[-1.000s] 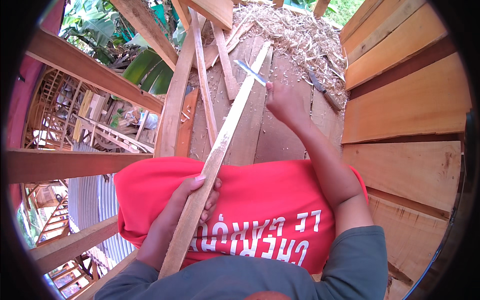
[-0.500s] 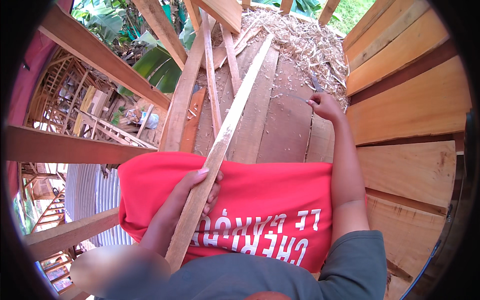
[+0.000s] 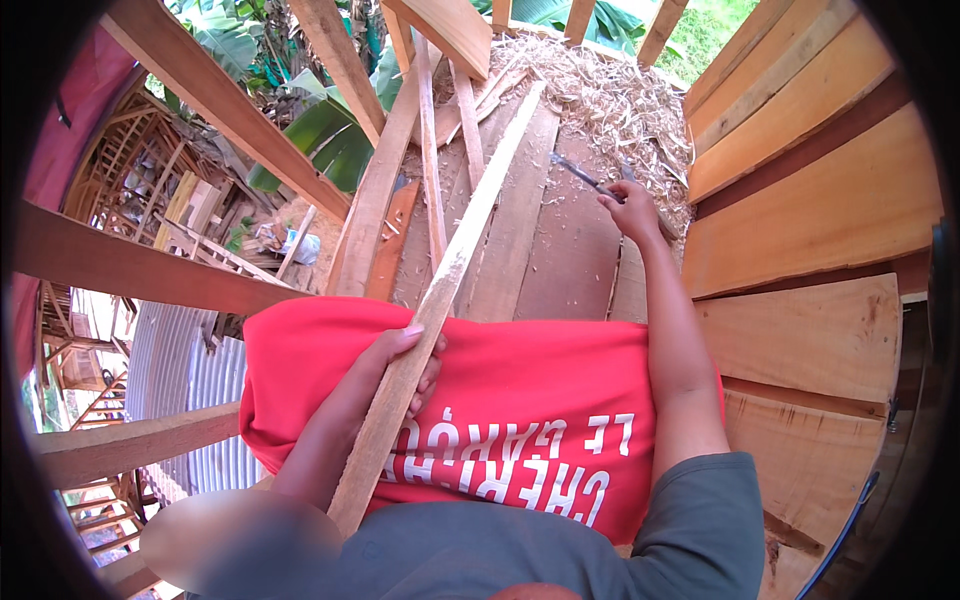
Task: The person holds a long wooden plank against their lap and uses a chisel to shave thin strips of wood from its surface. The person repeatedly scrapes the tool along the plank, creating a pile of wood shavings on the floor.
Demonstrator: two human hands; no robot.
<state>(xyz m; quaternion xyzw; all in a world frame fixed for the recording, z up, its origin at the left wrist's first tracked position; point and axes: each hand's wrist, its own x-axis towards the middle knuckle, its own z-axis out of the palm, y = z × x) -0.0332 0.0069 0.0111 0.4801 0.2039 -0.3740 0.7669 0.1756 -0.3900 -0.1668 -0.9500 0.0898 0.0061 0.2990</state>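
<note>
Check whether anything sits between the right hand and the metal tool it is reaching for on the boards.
Nothing visible does. The right hand is already at the metal tool, fingers on its near end; only bare boards and wood shavings lie around it.

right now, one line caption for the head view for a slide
Left hand grips a long wooden slat across the lap; right hand holds a thin metal tool by wood shavings.

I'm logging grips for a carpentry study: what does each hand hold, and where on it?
Left hand grips the long wooden slat near its lower end. Right hand holds a thin metal tool by its near end.
</note>
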